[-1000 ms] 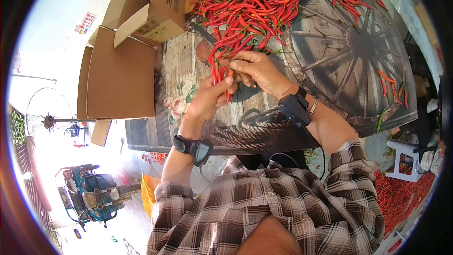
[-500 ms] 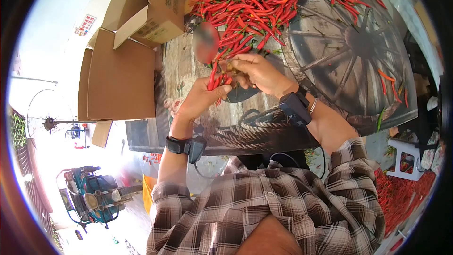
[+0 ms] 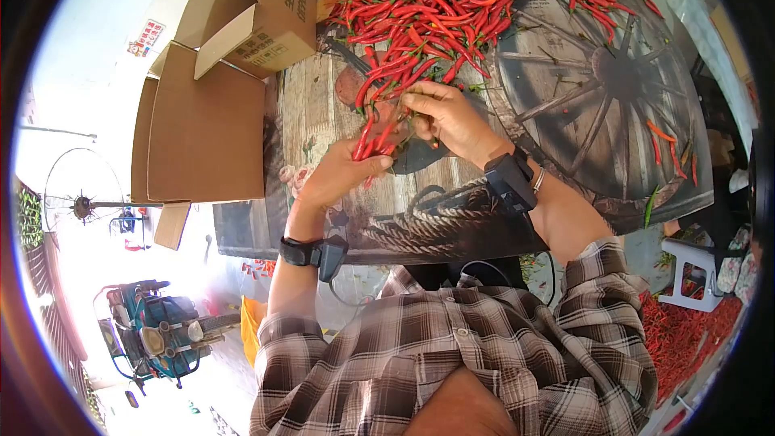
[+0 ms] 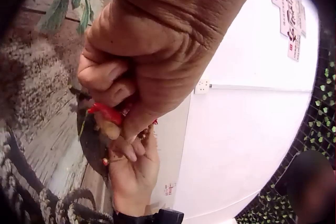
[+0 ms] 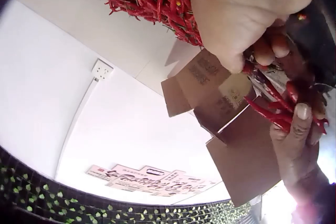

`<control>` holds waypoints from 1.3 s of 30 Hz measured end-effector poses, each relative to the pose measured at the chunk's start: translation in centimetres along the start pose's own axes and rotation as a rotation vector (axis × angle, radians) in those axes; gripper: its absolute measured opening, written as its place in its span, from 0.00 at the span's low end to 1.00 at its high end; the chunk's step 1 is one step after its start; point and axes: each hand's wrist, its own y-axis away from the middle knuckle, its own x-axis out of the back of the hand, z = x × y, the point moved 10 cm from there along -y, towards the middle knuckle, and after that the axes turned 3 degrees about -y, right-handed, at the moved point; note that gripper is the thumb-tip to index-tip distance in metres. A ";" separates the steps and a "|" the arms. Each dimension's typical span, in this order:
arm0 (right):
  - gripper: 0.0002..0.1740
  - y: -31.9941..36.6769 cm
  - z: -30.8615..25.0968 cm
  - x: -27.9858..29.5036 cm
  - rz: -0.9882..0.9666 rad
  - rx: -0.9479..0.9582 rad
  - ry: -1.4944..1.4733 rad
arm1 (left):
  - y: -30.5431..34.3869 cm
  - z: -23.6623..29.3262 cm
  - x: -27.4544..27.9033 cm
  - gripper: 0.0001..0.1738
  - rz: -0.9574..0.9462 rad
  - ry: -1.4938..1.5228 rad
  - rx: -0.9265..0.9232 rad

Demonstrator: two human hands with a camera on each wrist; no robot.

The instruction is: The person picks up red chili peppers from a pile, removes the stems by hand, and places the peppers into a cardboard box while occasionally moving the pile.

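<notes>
In the head view the left hand [image 3: 337, 171] grips several red chilies [image 3: 367, 145], its thumb laid over them. Just to its right, the right hand [image 3: 454, 121] has its fingers curled at the stem ends of the chilies. The right wrist view shows the right hand [image 5: 247, 19] pinching the end of a dark red chili [image 5: 269, 86], while the left hand [image 5: 298, 148] holds the bunch below. In the left wrist view, the left hand [image 4: 152, 50] has a red chili [image 4: 107, 113] between its fingers, with the right hand [image 4: 135, 176] close under it.
A large heap of red chilies [image 3: 452, 4] covers the far part of the table [image 3: 311, 105]. Open cardboard boxes [image 3: 208, 125] stand at the left. A few loose chilies [image 3: 674, 149] lie at the right, near a white stool [image 3: 693, 274] beside the table.
Over the last second, the left hand has moved slightly left and tilted with its chilies. The right hand has shifted a little, remaining close to the bunch.
</notes>
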 end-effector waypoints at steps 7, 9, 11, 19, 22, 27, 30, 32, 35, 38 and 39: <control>0.08 -0.6 0.4 0.7 0.021 0.026 -0.068 | 1.2 -1.6 3.7 0.16 0.268 0.196 0.063; 0.08 -0.5 0.3 0.5 0.014 0.034 -0.052 | 0.9 -1.0 3.1 0.16 0.254 0.236 -0.012; 0.08 -0.4 0.1 0.3 0.011 0.044 -0.032 | 0.8 -0.2 2.3 0.15 0.266 0.194 -0.006; 0.12 -0.6 0.2 0.8 -0.004 0.095 -0.085 | 0.4 1.7 5.1 0.09 0.495 0.274 -0.153; 0.11 -0.1 -0.5 -0.1 -0.034 0.082 0.029 | 1.1 3.1 5.4 0.10 0.497 0.240 -0.120; 0.10 -0.2 0.0 -0.9 -0.046 0.092 0.202 | 0.2 4.7 4.5 0.10 0.463 0.156 -0.158; 0.10 0.0 -0.3 -1.1 -0.067 0.126 0.191 | -0.9 8.3 2.9 0.10 0.416 0.061 -0.210; 0.10 -0.2 -0.1 -1.3 -0.048 0.115 0.222 | -1.1 13.8 -0.6 0.10 0.326 0.041 -0.256; 0.08 -0.7 -0.2 -1.4 -0.098 0.184 0.268 | -1.9 19.9 -6.3 0.15 0.043 -0.040 -0.421; 0.10 -0.5 -0.3 -1.0 -0.034 0.155 0.245 | -2.7 21.1 -6.7 0.13 0.065 -0.028 -0.502; 0.12 -0.7 0.1 -0.7 -0.038 0.151 0.223 | -2.7 20.4 -5.9 0.13 0.093 -0.037 -0.489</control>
